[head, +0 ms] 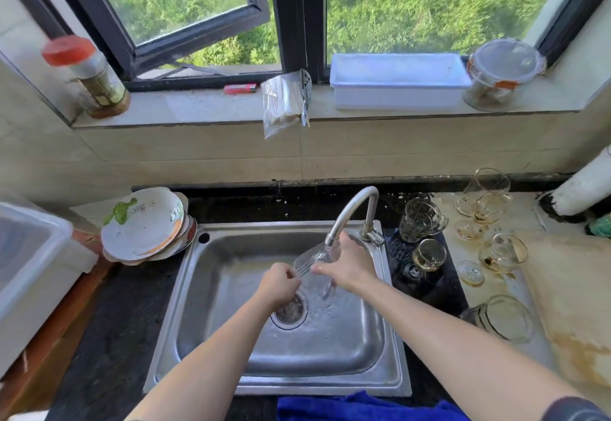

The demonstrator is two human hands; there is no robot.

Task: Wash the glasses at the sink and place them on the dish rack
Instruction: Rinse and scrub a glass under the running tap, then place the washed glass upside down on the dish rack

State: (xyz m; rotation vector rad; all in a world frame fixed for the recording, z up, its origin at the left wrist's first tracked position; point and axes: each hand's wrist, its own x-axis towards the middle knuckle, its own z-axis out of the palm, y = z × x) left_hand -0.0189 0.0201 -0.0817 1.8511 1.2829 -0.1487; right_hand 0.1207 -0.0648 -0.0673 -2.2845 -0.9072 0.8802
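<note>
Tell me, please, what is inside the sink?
The left hand and right hand hold a clear glass under the running tap. The drain strainer shows below, partly covered by the left hand.

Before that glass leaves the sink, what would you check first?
1. Water from the faucet reaches the glass: ok.
2. Left hand and right hand both hold the glass: ok.
3. Glass rinsed clean: cannot tell, as it is blurred by water.
4. Free spot on the dish rack: cannot tell, as no rack is plainly in view.
5. All glasses washed: not ok. Stained glasses wait on the counter to the right of the sink.
</note>
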